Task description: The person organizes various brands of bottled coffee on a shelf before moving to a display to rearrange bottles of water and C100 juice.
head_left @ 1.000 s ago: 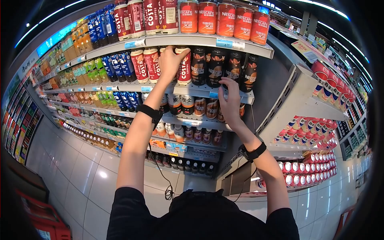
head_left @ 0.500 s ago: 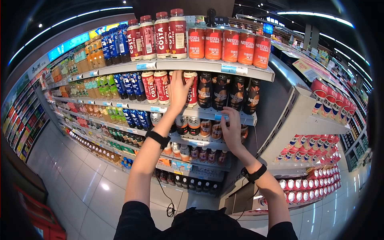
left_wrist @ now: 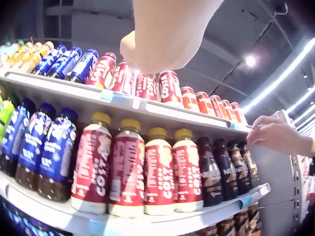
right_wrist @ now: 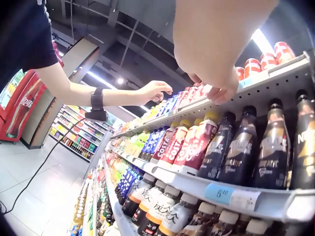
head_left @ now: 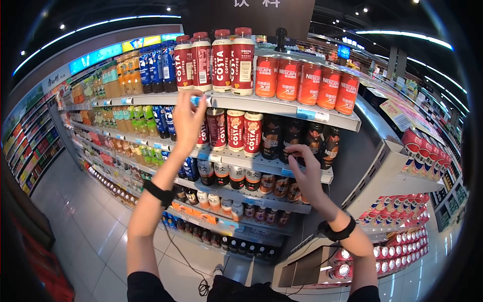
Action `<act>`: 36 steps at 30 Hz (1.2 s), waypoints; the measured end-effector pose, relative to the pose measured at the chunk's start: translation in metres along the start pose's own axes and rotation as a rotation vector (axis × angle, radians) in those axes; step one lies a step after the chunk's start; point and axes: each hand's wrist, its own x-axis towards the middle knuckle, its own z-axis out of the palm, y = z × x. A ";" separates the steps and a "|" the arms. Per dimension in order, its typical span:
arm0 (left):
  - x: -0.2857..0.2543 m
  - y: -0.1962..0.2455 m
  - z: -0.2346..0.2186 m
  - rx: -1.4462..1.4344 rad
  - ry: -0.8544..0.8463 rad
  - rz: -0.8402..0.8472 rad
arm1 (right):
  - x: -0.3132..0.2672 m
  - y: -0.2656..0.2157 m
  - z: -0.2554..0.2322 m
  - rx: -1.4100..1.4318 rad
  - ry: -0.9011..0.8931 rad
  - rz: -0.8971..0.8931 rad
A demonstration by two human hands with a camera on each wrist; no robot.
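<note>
My left hand (head_left: 187,123) is raised before the front edge of the upper shelf, its thumb and fingers loosely bent with nothing held. A blue-and-white price tag (head_left: 202,100) shows between thumb and fingers in the head view. To its right, on the shelf below, stands a row of red Costa coffee bottles (head_left: 235,131) with yellow caps (left_wrist: 157,132). My right hand (head_left: 306,171), fingers loosely curved and holding nothing, hovers in front of the dark Nescafe bottles (head_left: 271,138) at that shelf's right end. In the left wrist view my forearm covers most of the left hand.
Above stand larger Costa bottles (head_left: 221,60) and red Nescafe cans (head_left: 289,80). Blue-labelled bottles (left_wrist: 54,150) flank the Costa row on the left. Lower shelves carry white-and-black bottles (right_wrist: 162,209). A grey side rack (head_left: 370,176) with red cans stands to the right.
My left hand has let go of a Costa bottle on the second shelf and moved up and left to the upper shelf's edge. My right hand stays near the dark bottles. The head view has tilted up.
</note>
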 end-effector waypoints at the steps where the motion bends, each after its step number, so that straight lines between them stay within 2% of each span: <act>1: 0.012 -0.007 -0.009 -0.018 0.012 0.013 | 0.009 -0.006 -0.002 -0.008 -0.037 0.002; 2: 0.022 -0.016 -0.017 -0.039 0.025 0.028 | 0.019 -0.014 -0.004 -0.018 -0.073 0.005; 4: 0.041 -0.041 -0.026 -0.157 0.030 -0.005 | 0.042 -0.034 -0.009 -0.108 -0.108 -0.103; 6: 0.056 -0.054 -0.035 -0.270 0.020 -0.054 | 0.062 -0.048 -0.013 -0.173 -0.147 -0.036; 8: 0.062 -0.063 -0.041 -0.398 -0.023 -0.070 | 0.082 -0.076 -0.021 -0.167 -0.202 0.119; 10: 0.058 -0.073 -0.048 -0.474 -0.081 -0.069 | 0.107 -0.080 -0.026 -0.321 -0.186 -0.033; 11: 0.055 -0.080 -0.052 -0.473 -0.148 -0.055 | 0.121 -0.086 -0.026 -0.333 -0.196 -0.043; 12: 0.052 -0.084 -0.055 -0.499 -0.176 -0.050 | 0.135 -0.091 -0.026 -0.364 -0.172 0.022; 14: 0.049 -0.093 -0.058 -0.583 -0.246 -0.095 | 0.173 -0.093 -0.028 -0.538 -0.183 -0.121; 15: 0.050 -0.096 -0.058 -0.609 -0.280 -0.117 | 0.191 -0.094 -0.022 -0.523 -0.132 -0.099; 16: 0.051 -0.098 -0.055 -0.624 -0.277 -0.100 | 0.215 -0.098 -0.022 -0.674 -0.169 -0.131; 17: 0.052 -0.101 -0.051 -0.646 -0.292 -0.097 | 0.236 -0.095 -0.018 -0.783 -0.125 -0.167; 18: 0.052 -0.103 -0.048 -0.666 -0.309 -0.097 | 0.249 -0.112 -0.006 -0.825 -0.162 -0.090; 19: 0.052 -0.103 -0.045 -0.689 -0.315 -0.108 | 0.268 -0.099 0.002 -0.765 -0.136 -0.122; 20: 0.052 -0.103 -0.043 -0.701 -0.329 -0.109 | 0.282 -0.099 0.013 -0.820 -0.143 -0.058; 22: 0.050 -0.103 -0.042 -0.719 -0.352 -0.112 | 0.309 -0.067 0.034 -0.830 -0.107 -0.223; 24: 0.052 -0.098 -0.051 -0.732 -0.362 -0.157 | 0.319 -0.066 0.052 -0.757 -0.160 -0.104; 26: 0.054 -0.103 -0.059 -0.719 -0.340 -0.155 | 0.325 -0.067 0.059 -0.822 -0.191 -0.060; 27: 0.057 -0.105 -0.065 -0.698 -0.339 -0.180 | 0.328 -0.065 0.061 -0.849 -0.206 -0.039; 30: 0.069 -0.113 -0.074 -0.633 -0.308 -0.125 | 0.327 -0.060 0.052 -0.651 -0.235 0.005; 31: 0.073 -0.121 -0.072 -0.571 -0.302 -0.047 | 0.324 -0.059 0.049 -0.592 -0.235 0.061; 32: 0.077 -0.120 -0.072 -0.558 -0.309 -0.087 | 0.326 -0.056 0.045 -0.487 -0.297 0.066; 34: 0.091 -0.117 -0.071 -0.553 -0.345 -0.118 | 0.327 -0.045 0.043 -0.398 -0.297 -0.051; 36: 0.113 -0.104 -0.068 -0.507 -0.373 -0.129 | 0.327 -0.043 0.040 -0.381 -0.313 -0.066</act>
